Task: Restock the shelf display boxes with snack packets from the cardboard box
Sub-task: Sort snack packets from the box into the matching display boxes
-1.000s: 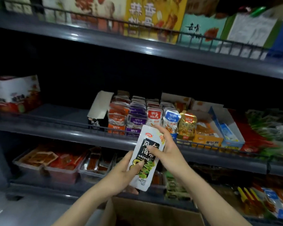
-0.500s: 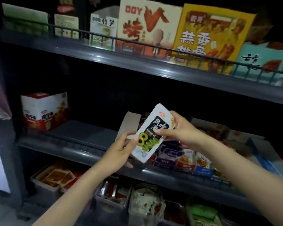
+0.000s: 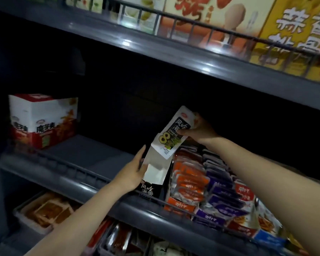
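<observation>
My right hand (image 3: 198,131) pinches a white snack packet (image 3: 174,133) with black and green print and holds it tilted over a black-and-white display box (image 3: 152,174) on the middle shelf. The packet's lower end sits at the box's open top. My left hand (image 3: 133,172) grips the box's left side and steadies its raised flap. The cardboard box is out of view.
Rows of orange, purple and red packets (image 3: 207,183) fill display boxes right of the box. A red-and-white carton (image 3: 42,121) stands at the shelf's left. A wire rail (image 3: 78,172) edges the shelf. Trays of snacks lie below, large boxes above.
My left hand let go of the packet and took hold of the display box. My right hand carried the packet up to the box's open top. The view moved closer to the shelf.
</observation>
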`<state>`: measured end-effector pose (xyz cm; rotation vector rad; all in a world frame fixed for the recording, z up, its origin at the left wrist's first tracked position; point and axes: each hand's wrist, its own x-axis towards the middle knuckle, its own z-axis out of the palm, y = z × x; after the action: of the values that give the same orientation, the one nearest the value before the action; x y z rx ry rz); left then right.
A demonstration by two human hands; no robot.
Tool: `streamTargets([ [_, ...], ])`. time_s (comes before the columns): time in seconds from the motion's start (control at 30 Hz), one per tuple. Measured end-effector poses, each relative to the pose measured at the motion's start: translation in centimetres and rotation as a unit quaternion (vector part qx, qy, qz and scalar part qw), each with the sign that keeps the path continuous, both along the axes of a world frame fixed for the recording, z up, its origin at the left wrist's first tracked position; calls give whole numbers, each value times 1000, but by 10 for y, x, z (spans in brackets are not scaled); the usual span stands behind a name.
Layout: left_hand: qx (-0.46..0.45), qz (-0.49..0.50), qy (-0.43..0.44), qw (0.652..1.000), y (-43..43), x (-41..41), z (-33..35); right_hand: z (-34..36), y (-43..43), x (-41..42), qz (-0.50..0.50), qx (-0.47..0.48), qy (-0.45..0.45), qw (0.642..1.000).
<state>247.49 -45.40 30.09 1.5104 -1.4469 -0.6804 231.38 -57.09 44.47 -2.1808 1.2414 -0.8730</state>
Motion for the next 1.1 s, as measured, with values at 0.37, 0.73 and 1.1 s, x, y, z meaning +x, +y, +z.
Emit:
streamTargets([
  [0.37, -7, -15, -83, 996, -2, -6, -5, -29, -25, 15, 75, -10, 102, 992],
  [0.73, -12, -21, -88, 996, -8, -7, -13, -39, -43, 18, 48, 38, 292, 954],
  [1.1, 4, -35, -103, 994, -3, -7, -7, -42, -50, 21, 60, 41, 212, 974],
])
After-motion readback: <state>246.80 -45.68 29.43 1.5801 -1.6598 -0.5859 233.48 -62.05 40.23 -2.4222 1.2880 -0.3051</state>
